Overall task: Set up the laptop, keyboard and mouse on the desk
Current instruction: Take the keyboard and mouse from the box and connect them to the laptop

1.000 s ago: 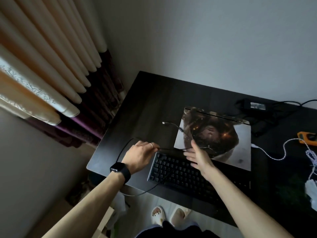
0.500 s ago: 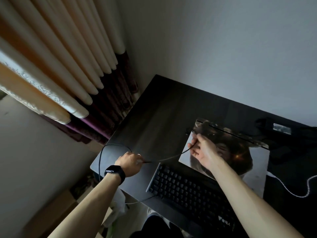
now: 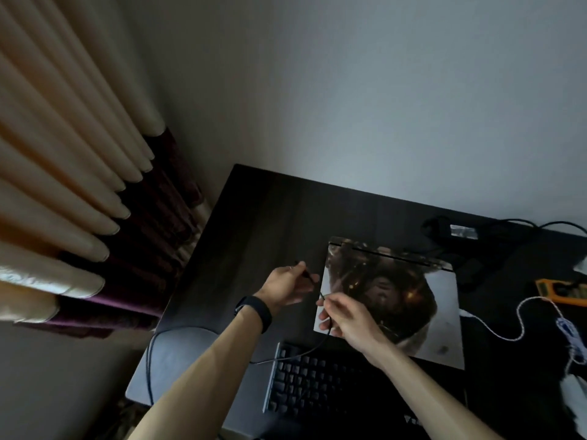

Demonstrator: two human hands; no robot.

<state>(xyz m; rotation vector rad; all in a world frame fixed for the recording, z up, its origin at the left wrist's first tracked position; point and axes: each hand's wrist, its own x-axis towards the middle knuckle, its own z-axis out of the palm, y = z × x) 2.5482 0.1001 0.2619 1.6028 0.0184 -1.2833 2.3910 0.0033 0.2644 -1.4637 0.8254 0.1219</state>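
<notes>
- I see my left hand (image 3: 287, 285) above the desk (image 3: 241, 223), just beside the left edge of the laptop (image 3: 441, 312); its fingers are pressed together on the plug end of a thin black cable (image 3: 309, 352).
- My right hand (image 3: 344, 315) is near the front left corner of the laptop, and its thumb and fingers pinch the same cable a little lower.
- Between the two hands the cable makes a short straight piece. Below my right hand it goes down over the back left corner of the keyboard (image 3: 317, 389), then it makes a wide loop over the front left corner of the desk.
- The laptop lies closed and flat in the middle of the desk, with a printed picture on its lid.
- The keyboard is dark and lies at the front edge of the desk, just in front of the laptop. I cannot tell if they touch.
- I cannot find the mouse in this dark view.
- On my left wrist there is a black watch (image 3: 254, 311).
- Near the back edge, behind the laptop, lies a black power adapter (image 3: 462, 231) with its dark wires.
- At the right edge there is an orange device (image 3: 562, 292) and a white braided cable (image 3: 521, 312) that reaches the right side of the laptop.
- Left of the desk hangs a curtain (image 3: 63, 173), cream with a dark purple border.
- No container is on the desk as far as I can see.
</notes>
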